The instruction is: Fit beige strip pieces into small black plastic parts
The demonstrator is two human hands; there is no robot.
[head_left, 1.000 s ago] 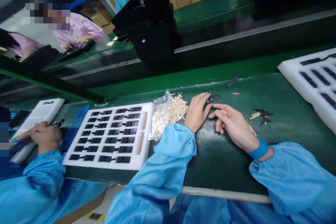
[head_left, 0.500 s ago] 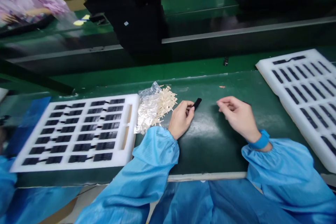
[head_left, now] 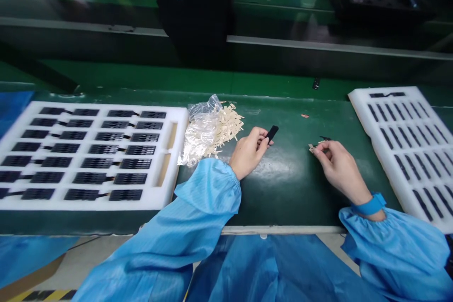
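Observation:
My left hand [head_left: 249,151] is closed around a small flat black strip [head_left: 272,133], which sticks out past the fingertips. To its right, my right hand [head_left: 338,165] pinches a small beige piece [head_left: 311,149] between thumb and finger. A thin dark object [head_left: 325,138] shows at the right hand's far side; its kind I cannot make out. Left of my left hand lies a heap of small beige pieces [head_left: 230,125], spilling from a clear plastic bag [head_left: 201,132].
A white foam tray [head_left: 181,125] with rows of black parts lies at left. Another white foam tray [head_left: 378,151] with black strips in slots lies at right. A small reddish scrap [head_left: 305,115] and a small black piece [head_left: 316,83] lie farther back on the green bench [head_left: 276,198].
The view has shifted and levelled. My right hand has moved a little away from the left, and a beige piece now shows at its fingertips. My left hand still holds the black strip.

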